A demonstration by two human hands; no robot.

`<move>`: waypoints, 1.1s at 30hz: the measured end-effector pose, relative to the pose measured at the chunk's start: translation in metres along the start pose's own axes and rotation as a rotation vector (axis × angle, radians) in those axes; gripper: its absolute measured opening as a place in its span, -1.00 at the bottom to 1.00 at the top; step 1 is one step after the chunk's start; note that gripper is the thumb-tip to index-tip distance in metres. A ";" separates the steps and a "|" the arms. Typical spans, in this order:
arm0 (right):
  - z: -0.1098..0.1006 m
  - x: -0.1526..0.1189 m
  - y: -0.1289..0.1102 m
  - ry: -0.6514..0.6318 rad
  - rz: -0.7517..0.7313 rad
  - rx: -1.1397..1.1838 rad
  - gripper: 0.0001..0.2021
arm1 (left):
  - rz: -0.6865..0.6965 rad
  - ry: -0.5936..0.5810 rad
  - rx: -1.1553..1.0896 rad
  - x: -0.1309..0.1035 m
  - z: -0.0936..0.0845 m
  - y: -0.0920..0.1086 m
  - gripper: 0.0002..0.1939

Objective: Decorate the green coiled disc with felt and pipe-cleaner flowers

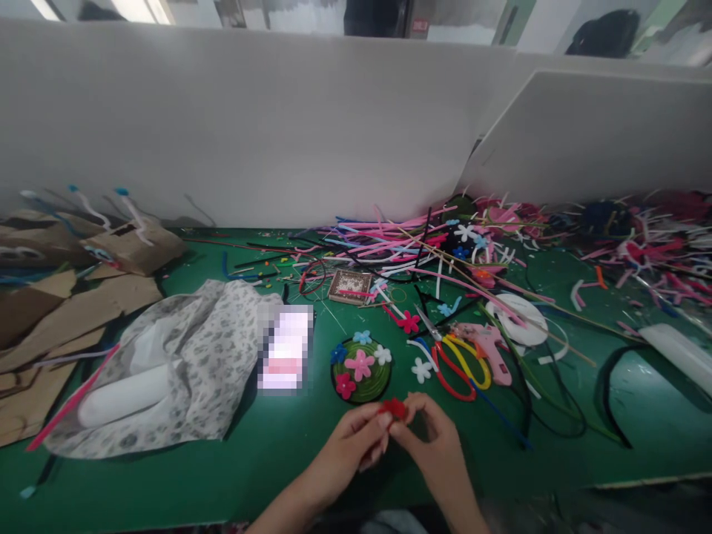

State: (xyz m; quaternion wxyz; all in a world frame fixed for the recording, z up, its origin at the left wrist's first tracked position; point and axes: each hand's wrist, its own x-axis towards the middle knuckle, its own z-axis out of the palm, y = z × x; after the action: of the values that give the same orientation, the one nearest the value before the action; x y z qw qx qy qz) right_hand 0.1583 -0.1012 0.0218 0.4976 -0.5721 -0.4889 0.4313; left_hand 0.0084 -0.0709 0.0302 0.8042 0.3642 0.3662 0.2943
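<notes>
Well, in the head view the left hand (354, 437) and right hand (432, 434) both have their fingertips pinched on a red flower (394, 407), just to the near right of the green disc (371, 386). I'd call the work partway: five flowers (360, 364) sit on the disc, one central and four round it, while the red one is off it. A loose white flower (421, 369) lies right of the disc, with scissors (437, 339) beyond. Whether the five are fixed, I can't tell. The red sign (420, 26) far behind the disc is too small to read; the phone (286, 348) to its left is pixelated.
</notes>
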 end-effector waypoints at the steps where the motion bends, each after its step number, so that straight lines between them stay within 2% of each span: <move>1: 0.002 -0.001 -0.001 0.074 0.002 -0.036 -0.77 | 0.017 0.105 -0.044 0.003 0.003 -0.003 -0.52; 3: 0.007 -0.003 -0.003 0.171 -0.017 -0.096 -0.80 | 0.042 0.263 -0.101 0.008 0.008 -0.010 -0.51; 6: 0.013 -0.005 -0.006 0.182 -0.033 -0.123 -0.84 | 0.068 0.339 -0.058 0.010 0.013 -0.017 -0.48; 12: 0.012 -0.007 -0.005 0.197 -0.024 -0.094 -0.83 | 0.217 0.249 0.247 0.003 0.014 -0.021 -0.58; 17: 0.009 -0.007 -0.004 0.214 -0.032 -0.131 -0.80 | 0.293 0.219 0.445 -0.002 0.012 -0.013 -0.64; 22: -0.004 -0.002 -0.013 0.082 -0.045 -0.197 -0.81 | 0.344 0.230 0.539 -0.007 0.000 0.006 -0.72; 25: -0.010 0.002 -0.019 0.016 -0.008 -0.188 -0.81 | 0.325 0.218 0.603 -0.007 -0.004 0.013 -0.75; 30: -0.005 0.004 -0.018 0.117 0.147 0.026 -0.76 | 0.276 0.252 0.428 0.000 0.000 0.011 -0.75; 33: 0.000 0.003 -0.016 0.152 0.169 0.108 -0.74 | 0.219 0.272 0.300 0.002 0.004 0.010 -0.72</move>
State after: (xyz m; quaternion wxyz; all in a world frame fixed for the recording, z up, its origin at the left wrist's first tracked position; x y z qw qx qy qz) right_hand 0.1572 -0.0977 0.0374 0.5250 -0.6148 -0.3759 0.4529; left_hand 0.0104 -0.0648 0.0393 0.6476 0.4740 0.4694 0.3683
